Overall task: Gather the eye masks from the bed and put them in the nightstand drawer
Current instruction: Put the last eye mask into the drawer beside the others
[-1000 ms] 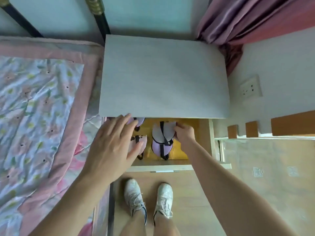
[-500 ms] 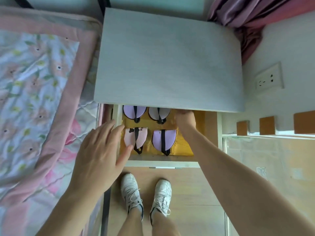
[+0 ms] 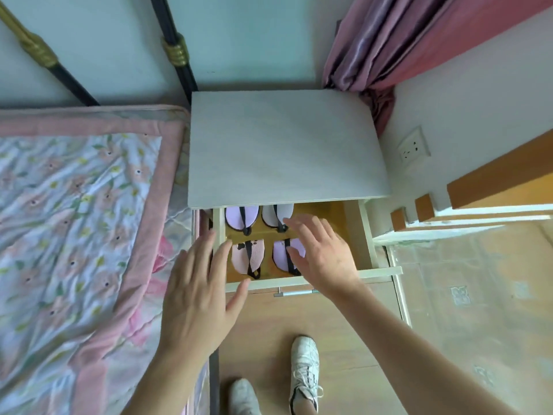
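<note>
The nightstand drawer [image 3: 366, 235] is pulled out under the grey nightstand top [image 3: 281, 148]. Several folded eye masks lie inside on its yellow-brown bottom: a lilac one [image 3: 241, 216] and a white one [image 3: 276, 215] at the back, a pink one [image 3: 250, 257] and a lilac one [image 3: 281, 256] at the front, each with a black strap. My left hand [image 3: 199, 292] hovers over the drawer's left front corner, fingers spread, holding nothing. My right hand [image 3: 321, 256] hovers over the front right mask, fingers apart and empty, partly covering it.
The bed [image 3: 74, 235] with a floral quilt and pink border lies to the left, touching the nightstand. A pink curtain [image 3: 389, 40] hangs at the back right, and a wall socket [image 3: 414, 146] is on the right wall. My feet in white shoes [image 3: 305, 372] stand on the wooden floor.
My right hand has come out from the back of the drawer and now hovers open over the front right mask. My left hand shifted slightly right. The camera tilted up.
</note>
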